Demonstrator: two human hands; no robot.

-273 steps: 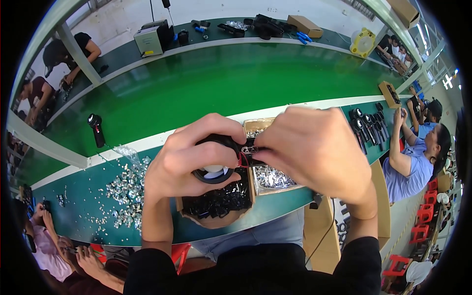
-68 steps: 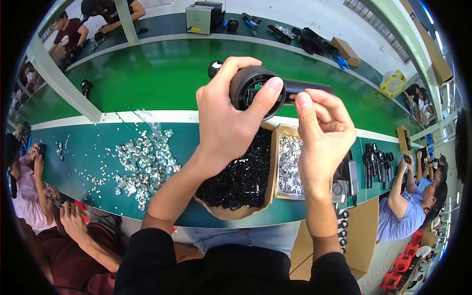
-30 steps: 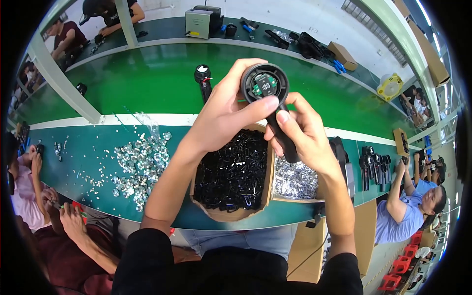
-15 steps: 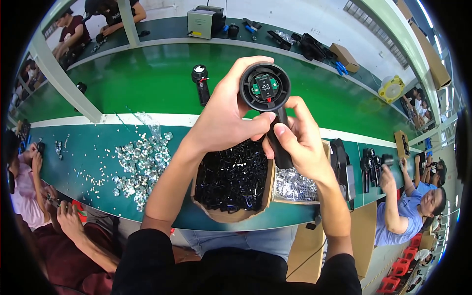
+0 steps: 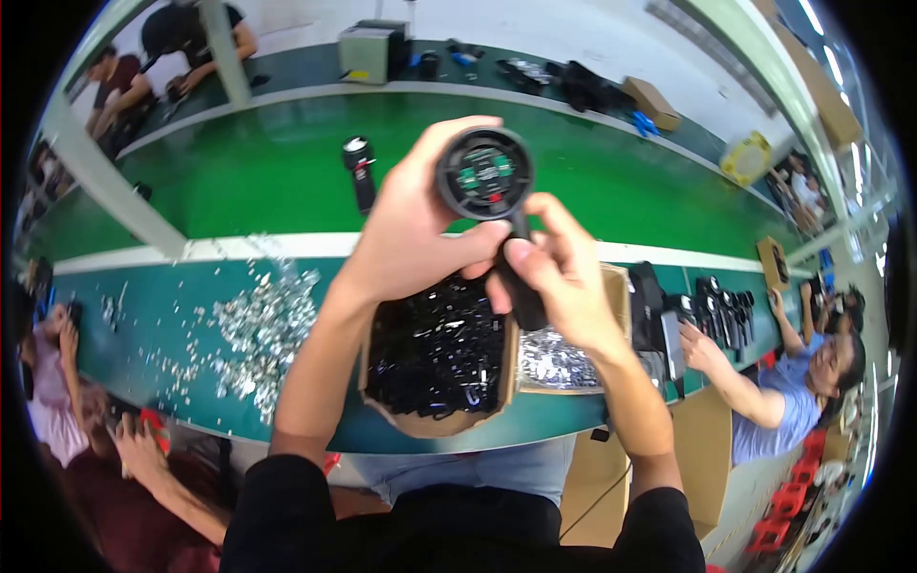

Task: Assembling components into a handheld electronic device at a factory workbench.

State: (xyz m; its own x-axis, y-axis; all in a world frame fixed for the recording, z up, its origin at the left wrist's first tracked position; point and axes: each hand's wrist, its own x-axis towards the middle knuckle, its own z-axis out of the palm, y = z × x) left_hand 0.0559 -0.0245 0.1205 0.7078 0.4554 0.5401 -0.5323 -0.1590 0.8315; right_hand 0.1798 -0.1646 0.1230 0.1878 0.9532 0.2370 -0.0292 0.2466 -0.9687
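Note:
My two hands hold up a black round-headed housing with a handle (image 5: pixel 485 177) above the bench. Its open head faces me and shows a green circuit board with a bit of red at the bottom; motion blur hides the finer detail. My left hand (image 5: pixel 406 224) wraps the left side of the head, thumb across the neck. Closed round the handle is my right hand (image 5: pixel 564 291), its thumb on the front. Below them stands a cardboard box (image 5: pixel 425 423) filled with small black parts (image 5: pixel 435 353). Beside it, another box holds shiny silver parts (image 5: pixel 562 358).
Clear, shiny small parts (image 5: pixel 263 329) lie heaped on the bench at left. A black torch-like piece (image 5: pixel 361 177) rests on the green belt (image 5: pixel 287 162). At right, a co-worker's hand (image 5: pixel 702 349) is near black handled pieces (image 5: pixel 726 310). A white post (image 5: pixel 115 181) rises at left.
The whole view has shifted, moving most things leftward in the picture. Both hands keep their grip on the housing. The co-worker's hand at right has come nearer to me, beside the black pieces.

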